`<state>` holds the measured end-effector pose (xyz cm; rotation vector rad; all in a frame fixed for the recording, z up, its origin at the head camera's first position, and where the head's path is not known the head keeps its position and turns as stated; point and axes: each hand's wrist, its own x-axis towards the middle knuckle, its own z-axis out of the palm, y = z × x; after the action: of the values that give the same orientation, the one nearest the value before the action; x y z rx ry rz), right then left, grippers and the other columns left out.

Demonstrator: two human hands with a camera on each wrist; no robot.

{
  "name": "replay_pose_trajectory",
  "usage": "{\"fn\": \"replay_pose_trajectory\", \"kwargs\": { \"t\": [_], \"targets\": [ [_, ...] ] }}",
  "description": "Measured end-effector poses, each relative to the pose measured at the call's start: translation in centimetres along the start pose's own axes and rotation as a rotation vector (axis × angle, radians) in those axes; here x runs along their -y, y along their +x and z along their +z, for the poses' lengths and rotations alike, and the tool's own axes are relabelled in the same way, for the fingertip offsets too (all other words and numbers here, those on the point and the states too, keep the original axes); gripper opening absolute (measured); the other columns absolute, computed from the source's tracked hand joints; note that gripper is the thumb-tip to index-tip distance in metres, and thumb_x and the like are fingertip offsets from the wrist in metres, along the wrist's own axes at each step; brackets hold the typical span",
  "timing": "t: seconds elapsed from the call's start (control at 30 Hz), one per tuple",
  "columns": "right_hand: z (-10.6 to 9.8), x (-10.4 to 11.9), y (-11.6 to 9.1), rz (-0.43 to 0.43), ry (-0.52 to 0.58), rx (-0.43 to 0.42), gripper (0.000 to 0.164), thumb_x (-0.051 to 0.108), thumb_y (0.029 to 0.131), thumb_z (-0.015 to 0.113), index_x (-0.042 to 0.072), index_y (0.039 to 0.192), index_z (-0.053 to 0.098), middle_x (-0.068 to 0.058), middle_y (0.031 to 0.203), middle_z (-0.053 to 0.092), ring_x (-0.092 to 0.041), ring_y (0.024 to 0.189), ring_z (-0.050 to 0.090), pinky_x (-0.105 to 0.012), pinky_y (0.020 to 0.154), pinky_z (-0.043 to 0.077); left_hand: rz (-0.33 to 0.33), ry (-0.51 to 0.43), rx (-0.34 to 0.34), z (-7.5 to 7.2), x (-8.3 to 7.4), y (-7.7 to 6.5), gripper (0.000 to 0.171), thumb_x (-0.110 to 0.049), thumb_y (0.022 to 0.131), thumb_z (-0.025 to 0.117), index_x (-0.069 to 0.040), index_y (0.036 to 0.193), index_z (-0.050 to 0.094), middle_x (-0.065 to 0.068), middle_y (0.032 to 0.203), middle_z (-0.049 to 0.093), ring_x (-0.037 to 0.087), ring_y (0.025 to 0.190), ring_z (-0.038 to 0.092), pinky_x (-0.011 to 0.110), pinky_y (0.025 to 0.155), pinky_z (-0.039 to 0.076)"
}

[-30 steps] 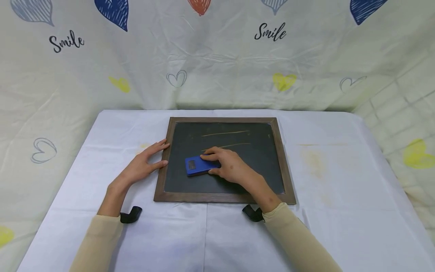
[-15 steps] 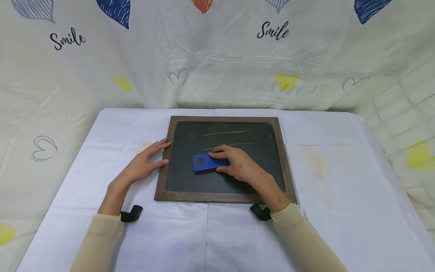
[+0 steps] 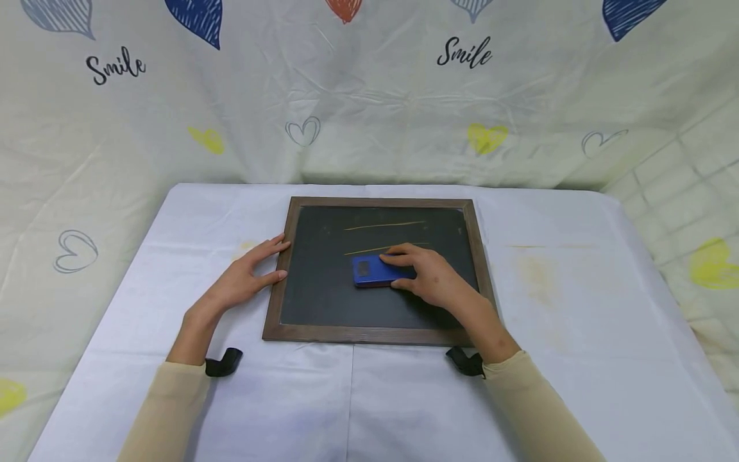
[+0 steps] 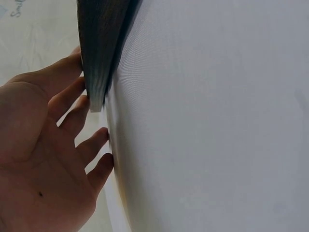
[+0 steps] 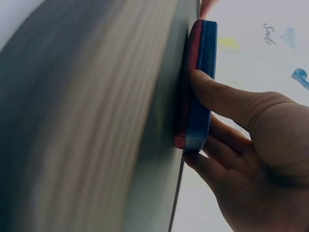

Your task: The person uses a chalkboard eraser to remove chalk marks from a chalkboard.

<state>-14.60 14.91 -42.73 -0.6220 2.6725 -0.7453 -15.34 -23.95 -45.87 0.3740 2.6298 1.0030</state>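
A chalkboard (image 3: 323, 289) in a brown wooden frame lies flat on the table. Two thin yellow chalk lines cross its upper half. My right hand (image 3: 433, 276) grips a blue eraser (image 3: 372, 271) by its right end, thumb on the near side and fingers on the far side. In the right wrist view the eraser (image 5: 205, 87) shows a reddish layered underside turned to the board. My left hand (image 3: 245, 273) rests at the board's left edge, thumb and fingertips touching the frame. The left wrist view has those fingers (image 4: 72, 116) spread and relaxed along the frame's side (image 4: 99, 58).
A white cloth (image 3: 577, 308) with faint yellowish stains covers the table. Behind it hangs a pale curtain (image 3: 381, 115) printed with hearts and "Smile". Black wrist mounts (image 3: 224, 363) stick out from both sleeves.
My right hand has slid the eraser rightward and slightly up across the board, to just below the lower chalk line. The left hand stays on the frame.
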Motion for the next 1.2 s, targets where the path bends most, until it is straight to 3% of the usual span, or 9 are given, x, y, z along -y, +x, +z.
{"fn": "replay_pose_trajectory", "kwargs": {
  "t": [1.2],
  "targets": [
    [-2.4, -5.5, -3.8, 0.056, -0.011, -0.112, 0.058, 0.017, 0.094, 0.079, 0.014, 0.148, 0.06, -0.014, 0.154, 0.055, -0.045, 0.141, 0.052, -0.058, 0.107, 0.051, 0.017, 0.004, -0.009, 0.1, 0.4, 0.2, 0.069, -0.031, 0.1, 0.071, -0.022, 0.162, 0.041, -0.001, 0.176, 0.023, 0.033, 0.164, 0.017, 0.064, 0.127, 0.023]
  ]
}}
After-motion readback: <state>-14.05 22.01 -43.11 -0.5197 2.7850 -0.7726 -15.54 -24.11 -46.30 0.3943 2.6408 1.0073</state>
